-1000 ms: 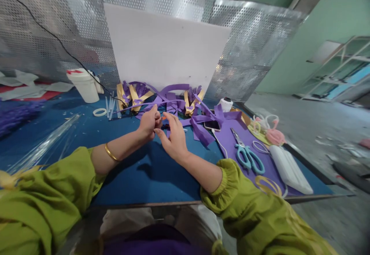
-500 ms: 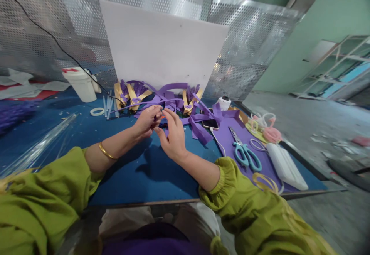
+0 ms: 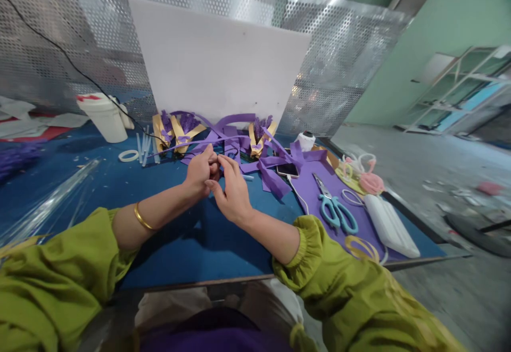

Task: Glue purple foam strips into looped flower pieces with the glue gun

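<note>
Over the middle of the blue table (image 3: 167,256), my left hand (image 3: 200,171) is closed, its fingers curled round something too small to make out. My right hand (image 3: 231,189) meets it at the fingertips, with thumb and fingers bent towards the left hand; what lies between them is hidden. Just behind the hands lie purple ribbon strips (image 3: 275,176). Small lavender bunches wrapped in tan paper stand at the back: one bunch (image 3: 261,136) right of the hands, another bunch (image 3: 186,133) to the left.
Teal-handled scissors (image 3: 337,213) lie on a purple sheet at right, beside a white packet (image 3: 391,224) and a phone (image 3: 288,169) with a cable. Glue sticks (image 3: 144,147), a tape ring (image 3: 128,155) and a white lidded cup (image 3: 104,117) are at left. A white board (image 3: 219,64) stands behind.
My left hand has turned and closed more, its knuckles now uppermost. The right hand stays against it, its fingers slightly more bent. The whole view has shifted a little.
</note>
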### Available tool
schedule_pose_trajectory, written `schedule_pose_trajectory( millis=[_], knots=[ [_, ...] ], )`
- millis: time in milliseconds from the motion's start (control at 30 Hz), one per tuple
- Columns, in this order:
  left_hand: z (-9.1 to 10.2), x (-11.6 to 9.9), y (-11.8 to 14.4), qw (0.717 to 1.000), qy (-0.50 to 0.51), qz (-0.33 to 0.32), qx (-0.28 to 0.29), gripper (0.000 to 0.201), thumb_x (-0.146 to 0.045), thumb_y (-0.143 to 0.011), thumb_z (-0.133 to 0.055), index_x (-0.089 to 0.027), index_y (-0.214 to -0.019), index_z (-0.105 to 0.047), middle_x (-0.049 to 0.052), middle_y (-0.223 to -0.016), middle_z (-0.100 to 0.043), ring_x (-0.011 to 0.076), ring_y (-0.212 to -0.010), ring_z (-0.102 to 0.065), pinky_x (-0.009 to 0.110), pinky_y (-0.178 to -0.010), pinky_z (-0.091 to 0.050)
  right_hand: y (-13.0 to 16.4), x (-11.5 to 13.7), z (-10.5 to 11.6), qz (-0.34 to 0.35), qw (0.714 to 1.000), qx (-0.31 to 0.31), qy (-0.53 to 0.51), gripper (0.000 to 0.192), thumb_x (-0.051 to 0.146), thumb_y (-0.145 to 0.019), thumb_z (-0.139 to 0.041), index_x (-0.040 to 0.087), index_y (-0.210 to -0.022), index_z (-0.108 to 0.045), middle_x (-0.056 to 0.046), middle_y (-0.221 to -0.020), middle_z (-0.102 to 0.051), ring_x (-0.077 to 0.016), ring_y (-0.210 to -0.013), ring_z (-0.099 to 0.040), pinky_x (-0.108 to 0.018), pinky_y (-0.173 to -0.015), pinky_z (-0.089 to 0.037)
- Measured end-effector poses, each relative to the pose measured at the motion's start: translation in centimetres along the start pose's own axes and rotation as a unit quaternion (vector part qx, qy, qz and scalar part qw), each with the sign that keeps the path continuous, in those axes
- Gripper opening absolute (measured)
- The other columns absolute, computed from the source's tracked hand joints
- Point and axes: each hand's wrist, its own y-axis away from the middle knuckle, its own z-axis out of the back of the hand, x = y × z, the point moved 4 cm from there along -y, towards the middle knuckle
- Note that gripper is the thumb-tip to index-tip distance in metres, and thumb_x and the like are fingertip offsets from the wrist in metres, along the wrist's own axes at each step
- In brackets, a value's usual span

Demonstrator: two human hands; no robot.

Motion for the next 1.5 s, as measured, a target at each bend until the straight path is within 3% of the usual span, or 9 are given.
schedule_pose_trajectory(
  millis=[133,233,333,600,800,900,1033,1200,1500],
  knots=[
    [0.4,0.1,-0.5,1.0,-0.015,0.012,-0.015,0.054,-0.051,-0.097,-0.046,-0.019,-0.056,-0.032,-0.008,-0.039,-0.029,0.0044,-0.03,-0.023,0.017,-0.033,-0.019,0.0,0.0,0.0,0.002,1.0,-0.003,0.0,0.054,0.042,-0.097,-0.049,0.011,-0.141,-0.044,-0.018,-0.14,-0.051,-0.0251,-0.132,-0.049,-0.04,-0.112,-0.043],
    [0.4,-0.1,-0.7,0.999,-0.018,0.018,0.021,0.053,-0.053,-0.096,-0.048,-0.018,-0.057,-0.038,-0.006,-0.043,-0.034,0.0041,-0.031,-0.027,0.017,-0.033,-0.019,-0.1,-0.1,0.1,-0.003,1.0,-0.013,0.005,0.054,0.042,-0.097,-0.048,0.011,-0.141,-0.043,-0.019,-0.14,-0.051,-0.0251,-0.132,-0.05,-0.04,-0.11,-0.045],
    [0.3,-0.4,-0.5,0.999,-0.006,0.008,0.038,0.055,-0.048,-0.097,-0.049,-0.019,-0.053,-0.032,-0.007,-0.041,-0.027,0.0042,-0.031,-0.023,0.017,-0.034,-0.018,-0.1,-0.1,0.1,-0.008,1.0,-0.01,0.015,0.053,0.041,-0.097,-0.048,0.013,-0.142,-0.043,-0.018,-0.14,-0.051,-0.0252,-0.132,-0.05,-0.04,-0.11,-0.045],
    [-0.1,-0.6,0.4,0.999,0.044,0.014,-0.002,0.051,-0.033,-0.098,-0.039,-0.021,-0.051,-0.021,-0.006,-0.036,-0.019,0.0064,-0.03,-0.017,0.02,-0.033,-0.016,0.1,0.2,0.1,0.008,1.0,0.007,0.019,0.052,0.036,-0.097,-0.047,0.012,-0.143,-0.041,-0.018,-0.141,-0.051,-0.0252,-0.133,-0.048,-0.041,-0.112,-0.043],
    [0.9,-0.4,-0.8,0.995,0.067,0.053,-0.048,0.049,-0.039,-0.099,-0.039,-0.021,-0.056,-0.023,-0.008,-0.037,-0.022,0.0061,-0.028,-0.019,0.019,-0.031,-0.015,-0.1,-0.1,0.0,0.016,1.0,-0.002,0.017,0.052,0.039,-0.098,-0.046,0.009,-0.141,-0.043,-0.02,-0.14,-0.051,-0.0263,-0.133,-0.048,-0.042,-0.112,-0.043],
    [1.1,-0.1,-1.5,0.992,0.085,0.096,-0.003,0.049,-0.045,-0.1,-0.041,-0.021,-0.059,-0.03,-0.008,-0.04,-0.028,0.0055,-0.028,-0.021,0.018,-0.031,-0.015,-0.2,-0.6,0.1,-0.003,1.0,-0.008,0.017,0.051,0.039,-0.098,-0.046,0.012,-0.141,-0.044,-0.019,-0.139,-0.052,-0.026,-0.132,-0.05,-0.042,-0.11,-0.044],
    [0.6,-0.2,-1.6,0.991,0.072,0.092,0.072,0.048,-0.046,-0.099,-0.044,-0.018,-0.06,-0.038,-0.004,-0.046,-0.042,0.005,-0.032,-0.03,0.016,-0.032,-0.022,-0.4,-0.8,0.2,-0.017,1.0,-0.019,0.012,0.05,0.04,-0.098,-0.046,0.014,-0.14,-0.044,-0.018,-0.138,-0.052,-0.0259,-0.131,-0.051,-0.043,-0.109,-0.046],
    [0.7,-0.6,-0.9,0.997,0.058,0.056,0.008,0.051,-0.037,-0.1,-0.041,-0.021,-0.054,-0.024,-0.008,-0.037,-0.02,0.0055,-0.029,-0.019,0.018,-0.033,-0.016,-0.3,-0.4,0.2,-0.004,1.0,-0.009,0.021,0.05,0.037,-0.098,-0.045,0.011,-0.14,-0.044,-0.02,-0.138,-0.053,-0.0265,-0.131,-0.051,-0.043,-0.11,-0.044],
    [1.7,-0.2,-2.0,0.991,0.108,0.062,-0.047,0.049,-0.039,-0.1,-0.038,-0.022,-0.056,-0.024,-0.009,-0.037,-0.019,0.006,-0.028,-0.016,0.021,-0.032,-0.011,-0.8,-1.1,0.5,0.009,0.999,0.003,0.046,0.043,0.034,-0.097,-0.048,0.013,-0.134,-0.052,-0.018,-0.135,-0.056,-0.0259,-0.128,-0.053,-0.042,-0.108,-0.046]
  ],
)
